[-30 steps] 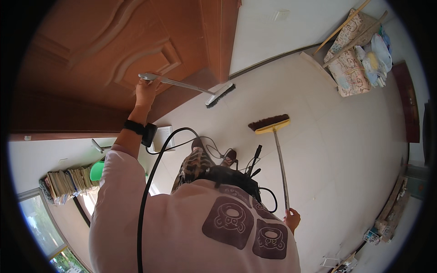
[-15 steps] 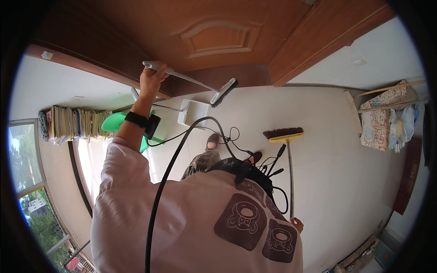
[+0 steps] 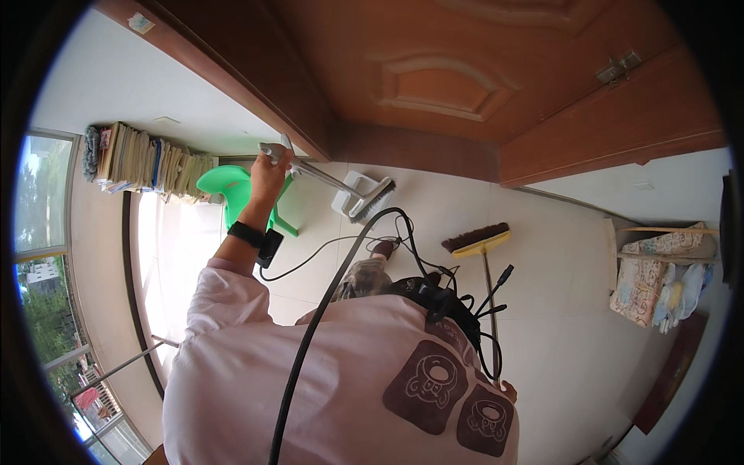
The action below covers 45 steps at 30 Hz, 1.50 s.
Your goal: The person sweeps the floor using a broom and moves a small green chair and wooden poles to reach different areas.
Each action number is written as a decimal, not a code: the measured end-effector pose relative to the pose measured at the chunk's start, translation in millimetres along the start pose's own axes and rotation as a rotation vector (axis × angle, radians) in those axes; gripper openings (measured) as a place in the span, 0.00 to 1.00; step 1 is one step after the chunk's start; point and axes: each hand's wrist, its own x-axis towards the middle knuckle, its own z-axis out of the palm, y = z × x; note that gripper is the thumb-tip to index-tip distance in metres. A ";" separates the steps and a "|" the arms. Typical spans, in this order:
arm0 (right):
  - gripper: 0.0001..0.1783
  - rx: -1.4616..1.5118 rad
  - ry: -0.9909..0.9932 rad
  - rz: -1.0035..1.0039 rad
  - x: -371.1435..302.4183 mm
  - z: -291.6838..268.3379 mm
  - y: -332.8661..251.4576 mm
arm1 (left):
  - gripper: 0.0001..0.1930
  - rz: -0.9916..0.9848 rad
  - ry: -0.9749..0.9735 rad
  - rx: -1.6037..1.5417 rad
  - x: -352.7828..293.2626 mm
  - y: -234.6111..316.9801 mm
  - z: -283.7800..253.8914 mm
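Beside your right hip, your right hand (image 3: 509,391) shows only partly past the shirt, at the near end of the yellow broom (image 3: 480,242); whether its fingers close cannot be told. That broom's head lies straight ahead of it, bristles facing away. Your left arm stretches forward, the left hand (image 3: 273,165) wrapped around the handle of the grey-white broom (image 3: 372,199), whose head slants down rightward from your grip, overlapping the white dustpan (image 3: 341,203) in view. Farther left, the stacked books' (image 3: 151,163) spines are too small to read.
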 end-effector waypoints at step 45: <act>0.21 -0.318 0.170 -0.177 -157.5 24.1 -75.6 | 0.27 -0.101 0.272 -0.025 171.8 -161.5 -30.3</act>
